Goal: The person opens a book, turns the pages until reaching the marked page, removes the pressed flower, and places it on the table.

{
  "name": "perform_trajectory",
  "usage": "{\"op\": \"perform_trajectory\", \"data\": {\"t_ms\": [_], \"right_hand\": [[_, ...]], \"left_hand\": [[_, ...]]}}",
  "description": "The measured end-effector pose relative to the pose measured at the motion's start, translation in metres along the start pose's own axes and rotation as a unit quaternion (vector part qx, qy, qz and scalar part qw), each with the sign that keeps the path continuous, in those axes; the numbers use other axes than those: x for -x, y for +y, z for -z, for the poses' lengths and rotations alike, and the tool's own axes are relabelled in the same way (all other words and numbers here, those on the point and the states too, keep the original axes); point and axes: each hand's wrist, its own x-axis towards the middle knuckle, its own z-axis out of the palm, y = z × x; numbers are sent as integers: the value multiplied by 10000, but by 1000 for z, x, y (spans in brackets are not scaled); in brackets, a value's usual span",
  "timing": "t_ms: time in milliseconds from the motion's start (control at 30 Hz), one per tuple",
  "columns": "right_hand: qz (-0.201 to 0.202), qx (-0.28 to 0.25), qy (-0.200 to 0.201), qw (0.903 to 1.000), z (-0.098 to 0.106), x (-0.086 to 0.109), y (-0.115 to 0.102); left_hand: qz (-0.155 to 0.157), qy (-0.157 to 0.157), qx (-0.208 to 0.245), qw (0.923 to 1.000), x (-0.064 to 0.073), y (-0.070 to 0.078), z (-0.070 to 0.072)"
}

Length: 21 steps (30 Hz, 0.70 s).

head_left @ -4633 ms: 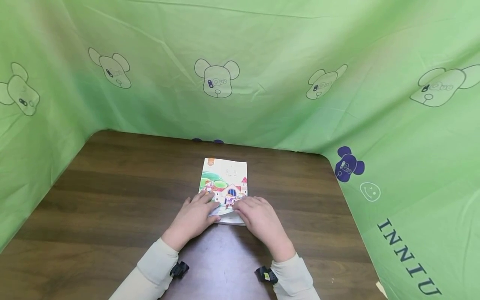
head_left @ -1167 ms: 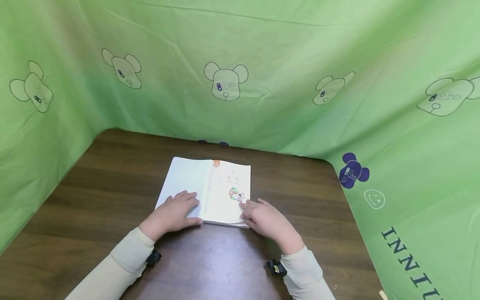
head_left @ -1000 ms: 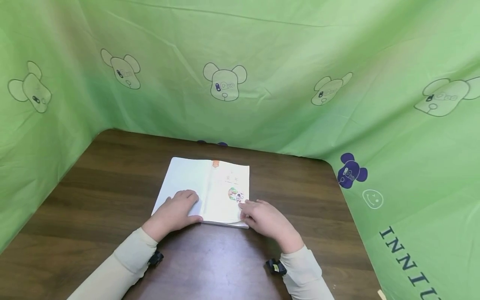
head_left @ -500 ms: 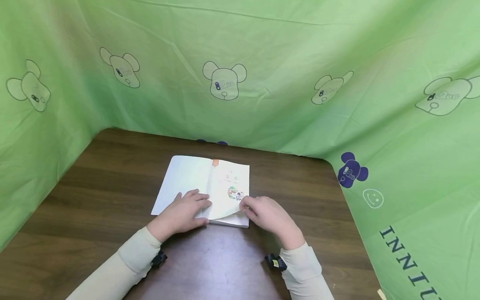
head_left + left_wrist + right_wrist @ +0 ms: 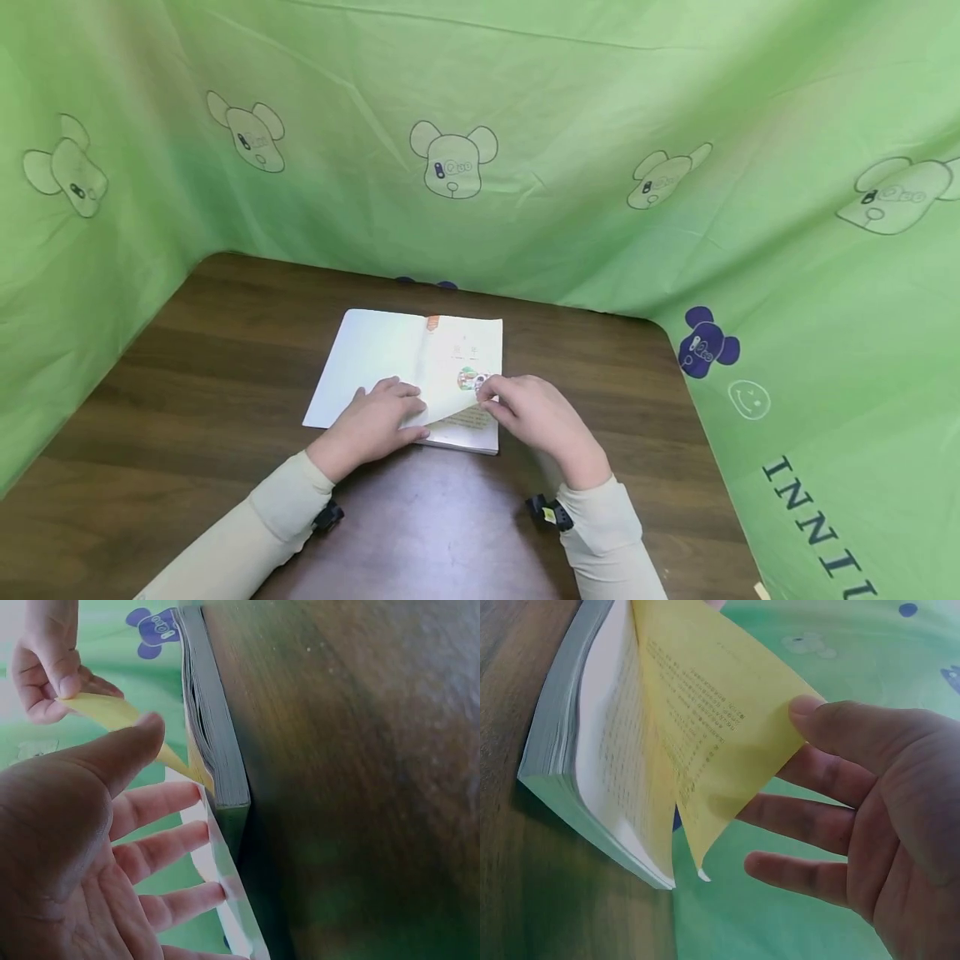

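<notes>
An open paperback book [image 5: 457, 337] lies on the table, its cover turned over to the left. My right hand [image 5: 540, 421] pinches the lower right corner of the title page between thumb and fingers and holds it lifted. In the right wrist view the raised page [image 5: 727, 712] looks yellowish, with printed text showing on it. My left hand [image 5: 371, 425] rests with spread, fairly straight fingers on the inside of the cover [image 5: 367, 350], its thumb near the book's lower edge. The left wrist view shows the thick page block [image 5: 214, 712] from its edge.
The brown wooden table [image 5: 225, 375] stretches around the book. A green curtain [image 5: 525, 92] with bear prints hangs behind it and at both sides. A small pale object [image 5: 761, 590] shows at the table's right edge.
The cover, shut in the oldest frame, has since been turned to the left. Over the last second my right hand has lifted the title page's corner, and my left hand has shifted slightly right.
</notes>
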Motion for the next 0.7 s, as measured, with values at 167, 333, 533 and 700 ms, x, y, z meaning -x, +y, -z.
{"op": "perform_trajectory", "data": {"t_ms": [167, 333, 533, 700], "right_hand": [[-297, -220, 181, 9992, 2, 1, 6], [-764, -233, 357, 9962, 1, 2, 15], [-845, -421, 278, 9951, 0, 3, 23], [-764, -632, 247, 9948, -2, 5, 28]], "left_hand": [[51, 26, -19, 10000, -2, 1, -1], [106, 166, 5, 9998, -2, -1, -2], [113, 610, 373, 9974, -3, -6, 0], [395, 1036, 745, 9910, -1, -10, 4]]}}
